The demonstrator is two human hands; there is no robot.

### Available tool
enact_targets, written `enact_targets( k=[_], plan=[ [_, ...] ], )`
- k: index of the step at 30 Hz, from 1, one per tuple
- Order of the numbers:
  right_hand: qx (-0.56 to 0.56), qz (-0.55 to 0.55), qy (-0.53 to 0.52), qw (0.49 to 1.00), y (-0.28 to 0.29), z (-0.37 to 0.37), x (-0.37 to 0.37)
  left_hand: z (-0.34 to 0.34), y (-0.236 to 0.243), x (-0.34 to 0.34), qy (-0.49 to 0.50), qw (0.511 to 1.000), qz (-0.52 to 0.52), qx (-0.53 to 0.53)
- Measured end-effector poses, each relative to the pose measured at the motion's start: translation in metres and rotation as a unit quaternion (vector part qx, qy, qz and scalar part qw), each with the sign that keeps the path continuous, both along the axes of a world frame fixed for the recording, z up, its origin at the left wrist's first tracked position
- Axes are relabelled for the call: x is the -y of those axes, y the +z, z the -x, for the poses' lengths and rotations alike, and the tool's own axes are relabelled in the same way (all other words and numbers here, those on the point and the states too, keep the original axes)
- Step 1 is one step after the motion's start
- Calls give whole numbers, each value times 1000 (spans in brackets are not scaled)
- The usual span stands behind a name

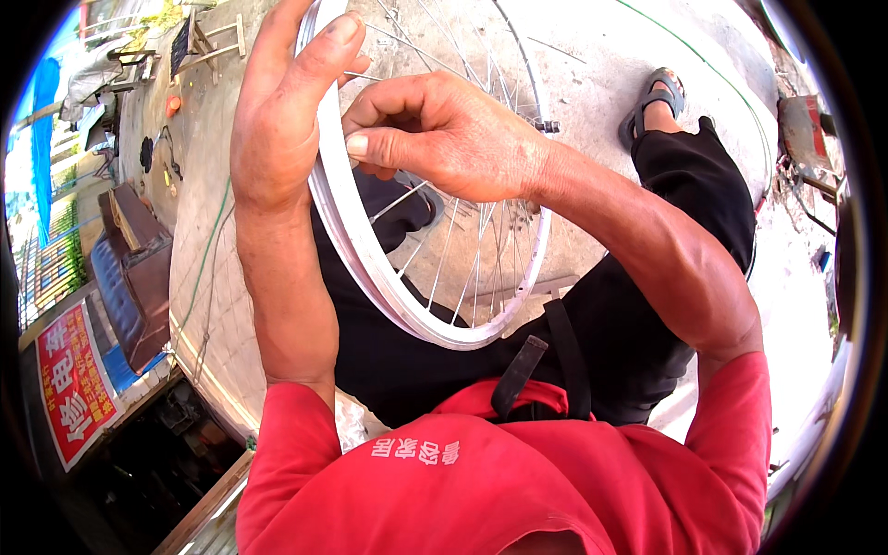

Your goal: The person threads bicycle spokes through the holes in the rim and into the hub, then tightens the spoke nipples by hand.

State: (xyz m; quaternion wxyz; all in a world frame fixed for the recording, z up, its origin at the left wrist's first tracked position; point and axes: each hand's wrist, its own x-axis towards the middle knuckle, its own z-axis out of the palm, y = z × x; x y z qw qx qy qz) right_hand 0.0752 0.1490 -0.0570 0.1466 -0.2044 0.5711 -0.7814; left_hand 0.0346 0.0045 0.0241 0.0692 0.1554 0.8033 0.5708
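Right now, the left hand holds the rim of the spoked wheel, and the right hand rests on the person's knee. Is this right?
Not fully: the place of the right hand is wrong. The head view shows it at the inner side of the wheel rim, which the left hand does hold.

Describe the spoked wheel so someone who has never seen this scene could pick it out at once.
Start at the red shirt along the bottom, then move up to the black trousers. Over them, the left hand and right hand are at one side of the spoked wheel. Its pale, round form sets it apart from the trousers.
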Motion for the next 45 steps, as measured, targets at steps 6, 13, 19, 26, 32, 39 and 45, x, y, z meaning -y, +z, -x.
enact_targets(
  k=[6, 13, 19, 26, 32, 39, 45],
  plan=[
    [-49, -92, -83, 991, -12, 6, 1, 20, -9, 11, -21, 998, -44, 31],
    [-153, -222, -114, 956, -16, -17, -10, 40, -20, 41, -24, 985, -122, 120],
    [-277, -263, -103, 918, -32, -39, -2, 36, -14, 29, -14, 988, -109, 111],
    [-277, -178, -76, 941, -21, -46, 14, 40, -13, 19, -38, 983, -130, 124],
    [-244, -106, -30, 963, -24, -40, 18, 35, -4, 1, -10, 985, -112, 133],
    [-272, -101, -19, 957, -21, -34, 17, 42, -14, 12, -30, 984, -129, 120],
    [-277, -88, -17, 957, -27, -34, 17, 37, -7, 3, -12, 986, -112, 121]
  ],
)
